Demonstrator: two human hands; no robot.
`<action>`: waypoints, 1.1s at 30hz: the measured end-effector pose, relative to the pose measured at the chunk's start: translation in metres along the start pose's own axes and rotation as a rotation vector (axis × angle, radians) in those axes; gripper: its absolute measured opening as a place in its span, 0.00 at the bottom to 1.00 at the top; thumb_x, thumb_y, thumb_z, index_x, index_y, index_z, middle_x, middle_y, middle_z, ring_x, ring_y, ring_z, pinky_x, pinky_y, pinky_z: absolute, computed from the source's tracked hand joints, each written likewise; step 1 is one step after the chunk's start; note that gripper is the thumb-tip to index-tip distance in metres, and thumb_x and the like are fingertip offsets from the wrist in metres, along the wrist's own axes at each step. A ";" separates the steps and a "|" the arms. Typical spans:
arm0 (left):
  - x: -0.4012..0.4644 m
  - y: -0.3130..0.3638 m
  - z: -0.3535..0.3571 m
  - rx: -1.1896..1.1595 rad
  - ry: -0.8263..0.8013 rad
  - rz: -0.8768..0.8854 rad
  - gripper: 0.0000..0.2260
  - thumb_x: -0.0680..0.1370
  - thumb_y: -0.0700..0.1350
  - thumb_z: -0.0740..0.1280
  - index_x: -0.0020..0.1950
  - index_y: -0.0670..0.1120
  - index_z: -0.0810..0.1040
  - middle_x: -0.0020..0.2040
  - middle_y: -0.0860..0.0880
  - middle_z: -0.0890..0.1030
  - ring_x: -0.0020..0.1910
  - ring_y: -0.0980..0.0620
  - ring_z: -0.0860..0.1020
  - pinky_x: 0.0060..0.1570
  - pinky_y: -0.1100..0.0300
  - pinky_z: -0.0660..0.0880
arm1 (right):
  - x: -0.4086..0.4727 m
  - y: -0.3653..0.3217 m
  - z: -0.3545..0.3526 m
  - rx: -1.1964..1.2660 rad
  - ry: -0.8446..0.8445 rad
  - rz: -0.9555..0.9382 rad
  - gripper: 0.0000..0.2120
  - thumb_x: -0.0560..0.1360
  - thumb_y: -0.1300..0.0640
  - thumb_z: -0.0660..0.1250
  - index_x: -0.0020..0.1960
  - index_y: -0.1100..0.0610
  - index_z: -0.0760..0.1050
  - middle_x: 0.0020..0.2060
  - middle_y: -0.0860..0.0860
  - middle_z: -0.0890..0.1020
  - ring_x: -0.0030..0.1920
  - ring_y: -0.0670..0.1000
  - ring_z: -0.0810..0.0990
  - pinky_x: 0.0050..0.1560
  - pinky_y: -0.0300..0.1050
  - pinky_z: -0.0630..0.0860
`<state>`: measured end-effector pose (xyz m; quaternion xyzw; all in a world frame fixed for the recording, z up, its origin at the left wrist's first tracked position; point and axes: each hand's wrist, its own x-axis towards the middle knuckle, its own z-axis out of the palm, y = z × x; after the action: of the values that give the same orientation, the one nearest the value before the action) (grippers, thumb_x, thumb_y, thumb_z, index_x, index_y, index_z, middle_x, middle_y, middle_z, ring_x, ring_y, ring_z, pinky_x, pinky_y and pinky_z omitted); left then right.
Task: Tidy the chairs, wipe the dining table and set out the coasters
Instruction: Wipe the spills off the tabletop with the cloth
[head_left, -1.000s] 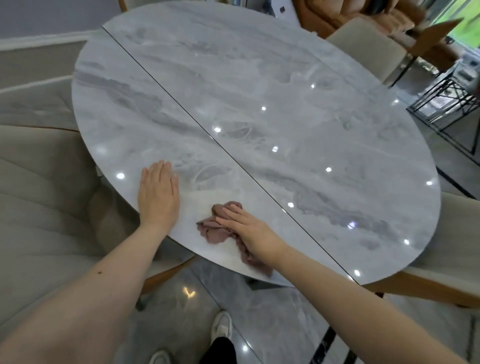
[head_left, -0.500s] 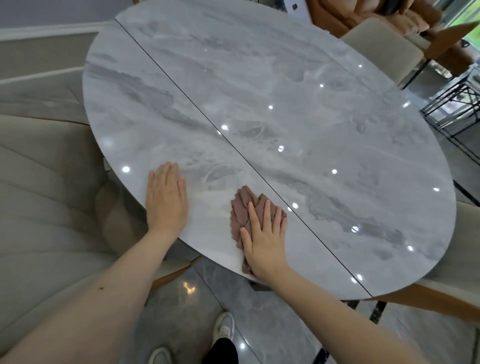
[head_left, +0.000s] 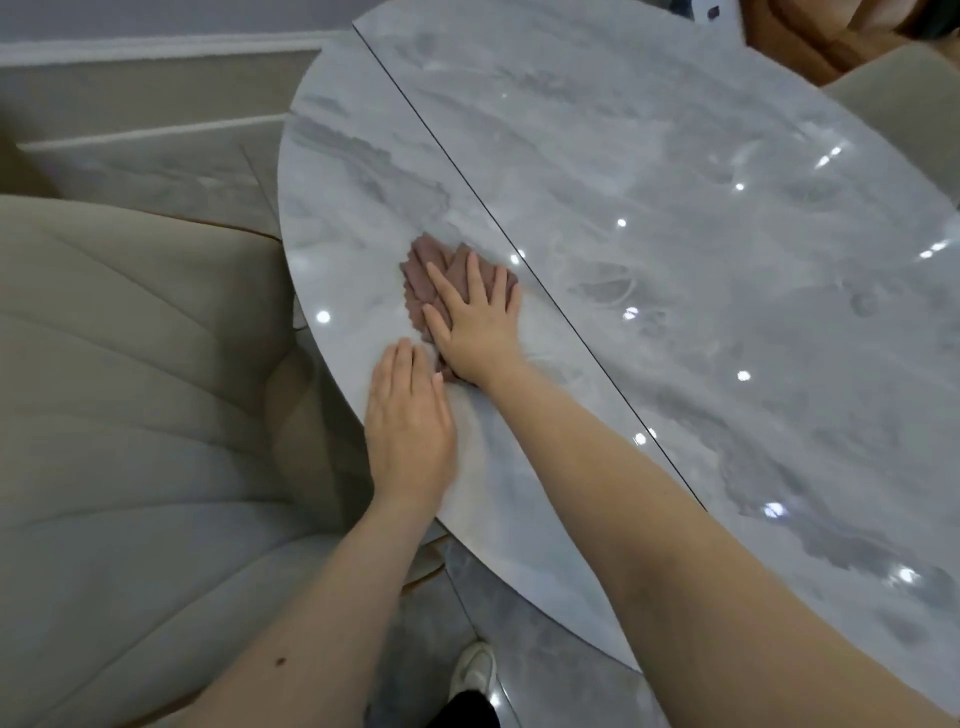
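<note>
A mauve cloth (head_left: 434, 275) is pressed flat by the right hand (head_left: 475, 322), fingers straight and spread, on the marble dining table (head_left: 675, 260) left of its seam. The left hand (head_left: 410, 426) is laid flat, holding nothing, near the table's edge beside a beige chair (head_left: 130, 389). No writing is legible.

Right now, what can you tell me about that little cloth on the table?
The cloth is a small dusty pink-brown rag, soft and rumpled, with a wavy edge on its left side. It lies bunched flat on the glossy grey marble-look table, just left of the dark seam across the top. The right hand presses on it with straight, spread fingers, covering most of it. The left hand lies flat on the table just nearer the edge, beside the cloth's near end.
</note>
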<state>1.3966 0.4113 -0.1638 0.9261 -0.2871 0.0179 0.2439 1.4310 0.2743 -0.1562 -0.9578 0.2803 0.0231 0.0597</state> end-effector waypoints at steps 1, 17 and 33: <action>0.000 0.000 -0.001 0.007 -0.007 -0.002 0.23 0.82 0.47 0.45 0.70 0.37 0.68 0.70 0.40 0.70 0.71 0.45 0.66 0.73 0.51 0.59 | -0.001 0.001 0.000 0.002 -0.002 -0.017 0.25 0.80 0.41 0.51 0.76 0.39 0.52 0.78 0.53 0.49 0.75 0.65 0.44 0.73 0.64 0.41; -0.010 0.017 -0.011 0.192 -0.156 0.143 0.24 0.83 0.48 0.49 0.75 0.35 0.56 0.76 0.38 0.57 0.76 0.41 0.54 0.75 0.50 0.47 | -0.274 0.175 -0.005 0.029 0.047 0.553 0.33 0.72 0.35 0.39 0.76 0.42 0.54 0.77 0.56 0.53 0.75 0.65 0.47 0.74 0.61 0.44; -0.042 0.061 0.011 0.098 -0.173 0.255 0.23 0.81 0.47 0.55 0.71 0.34 0.64 0.71 0.36 0.66 0.72 0.38 0.60 0.72 0.44 0.54 | -0.336 0.226 -0.004 0.013 0.040 0.619 0.30 0.75 0.35 0.41 0.75 0.38 0.53 0.77 0.53 0.53 0.76 0.64 0.48 0.74 0.59 0.45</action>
<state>1.3274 0.3844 -0.1536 0.8911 -0.4210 -0.0172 0.1686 1.0263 0.2642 -0.1491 -0.8268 0.5599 0.0196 0.0504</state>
